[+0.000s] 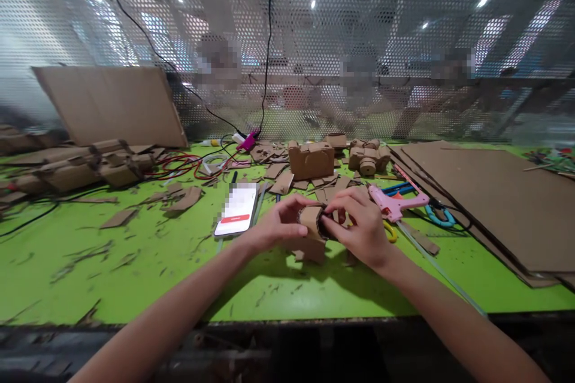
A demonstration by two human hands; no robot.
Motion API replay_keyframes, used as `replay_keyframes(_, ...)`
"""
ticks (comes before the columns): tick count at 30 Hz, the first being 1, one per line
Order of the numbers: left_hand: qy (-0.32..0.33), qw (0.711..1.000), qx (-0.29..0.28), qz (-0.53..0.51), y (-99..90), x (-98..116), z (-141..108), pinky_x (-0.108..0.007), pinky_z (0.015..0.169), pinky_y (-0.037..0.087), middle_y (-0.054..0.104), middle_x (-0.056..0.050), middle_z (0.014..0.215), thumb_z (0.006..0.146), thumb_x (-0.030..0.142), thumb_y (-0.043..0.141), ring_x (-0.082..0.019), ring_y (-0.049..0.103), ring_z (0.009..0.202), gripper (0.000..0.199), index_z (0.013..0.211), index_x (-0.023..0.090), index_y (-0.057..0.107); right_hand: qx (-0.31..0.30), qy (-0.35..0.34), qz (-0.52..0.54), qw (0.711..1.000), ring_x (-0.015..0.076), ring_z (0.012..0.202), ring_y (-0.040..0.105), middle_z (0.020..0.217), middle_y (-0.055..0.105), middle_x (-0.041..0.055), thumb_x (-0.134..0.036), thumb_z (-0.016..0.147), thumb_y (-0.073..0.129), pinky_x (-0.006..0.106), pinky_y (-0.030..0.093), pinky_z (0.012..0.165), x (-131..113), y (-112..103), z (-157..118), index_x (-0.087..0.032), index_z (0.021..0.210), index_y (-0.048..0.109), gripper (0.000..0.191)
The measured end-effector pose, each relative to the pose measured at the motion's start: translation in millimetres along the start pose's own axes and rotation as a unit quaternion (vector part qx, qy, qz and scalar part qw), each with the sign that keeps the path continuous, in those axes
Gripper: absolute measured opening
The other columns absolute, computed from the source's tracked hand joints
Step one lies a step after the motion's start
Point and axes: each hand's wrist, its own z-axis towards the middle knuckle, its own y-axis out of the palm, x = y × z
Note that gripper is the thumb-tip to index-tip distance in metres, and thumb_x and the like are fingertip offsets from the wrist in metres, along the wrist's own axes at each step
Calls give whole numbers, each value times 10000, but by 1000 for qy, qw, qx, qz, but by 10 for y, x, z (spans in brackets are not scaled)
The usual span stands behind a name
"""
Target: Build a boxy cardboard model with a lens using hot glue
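Note:
A small ring-like cardboard piece [311, 219] is held above the green table, near the middle of the view. My left hand [279, 224] grips its left side, with the thumb across the front. The fingers of my right hand [359, 224] are pinched at its right edge and opening. Beneath the hands lies a flat cardboard scrap [309, 249]. A phone [238, 209] with a lit screen rests to the left of my left hand. Just beyond my right hand is a pink glue gun [395, 202], with yellow-handled scissors [390, 231] partly hidden by the hand.
Cardboard camera models [311, 160] stand at the back centre, and more cardboard forms [74, 170] at the left. Large cardboard sheets [503, 203] cover the right of the green table [171, 281]. Red cables [179, 166], scraps and a perforated screen [305, 30] lie beyond.

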Motion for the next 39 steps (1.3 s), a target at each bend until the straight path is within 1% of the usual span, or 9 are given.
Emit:
replay_keyframes(3,13,1000,5,21,5,-39,-7,-250,767,579,735,-21,982,578,244,928,-167,719,903,494,1009,217,688,0,10,10,1000,118,613,573,800,636,0,-129,825,644,242,457,554,3,-3,-3,-215,850,609,96)
replay_keyframes(8,-7,1000,0,3,13,-69,-21,-268,749,575,733,-9,994,595,278,924,-159,717,859,496,1021,239,673,36,-40,-55,997,167,783,630,912,617,52,-178,865,651,280,524,669,30,-29,-7,-219,873,656,43)
replay_keyframes(15,-19,1000,0,2,56,-49,-23,-273,759,567,734,-10,974,607,305,921,-158,707,849,497,1027,230,667,44,-96,-104,989,137,710,609,886,623,40,-175,877,650,264,498,630,58,-23,-41,-219,840,659,58)
replay_keyframes(22,-9,1000,23,-12,-17,-76,-22,-230,692,548,723,-12,966,602,351,921,-144,695,796,479,999,212,693,-20,15,41,999,180,876,621,921,609,45,-171,848,696,304,525,764,64,-41,4,-212,797,661,74)
replay_keyframes(27,-6,999,48,13,-65,-68,-14,-237,670,537,716,-10,941,613,389,909,-147,679,774,461,996,226,712,-27,114,102,988,170,835,622,921,610,45,-220,849,707,246,502,590,93,-16,-2,-205,755,640,116)
replay_keyframes(29,-6,997,49,64,-55,-55,-13,-251,691,533,716,-31,993,655,415,880,-166,677,820,473,1054,228,709,-11,79,68,994,166,825,631,908,622,48,-182,861,673,245,507,602,105,-5,-18,-205,759,631,112)
replay_keyframes(34,15,985,33,169,51,-35,-25,-354,960,503,635,-70,1310,720,526,789,-275,597,1186,617,1254,259,634,-2,-129,-80,988,156,782,651,867,691,60,-128,912,572,263,516,690,113,24,-60,-204,811,656,151)
replay_keyframes(36,16,972,51,230,120,-38,-34,-380,1017,473,654,-61,1265,694,507,802,-292,584,1201,616,1224,245,632,-15,-155,-101,983,150,743,651,830,708,52,-132,918,564,257,500,661,102,46,-74,-200,797,659,168)
replay_keyframes(39,9,951,105,291,203,-53,-32,-397,1002,476,703,-49,1093,699,430,779,-277,625,1087,431,1048,208,658,-28,-148,-112,982,143,699,654,790,720,44,-143,924,560,254,483,623,84,75,-89,-197,778,660,186)
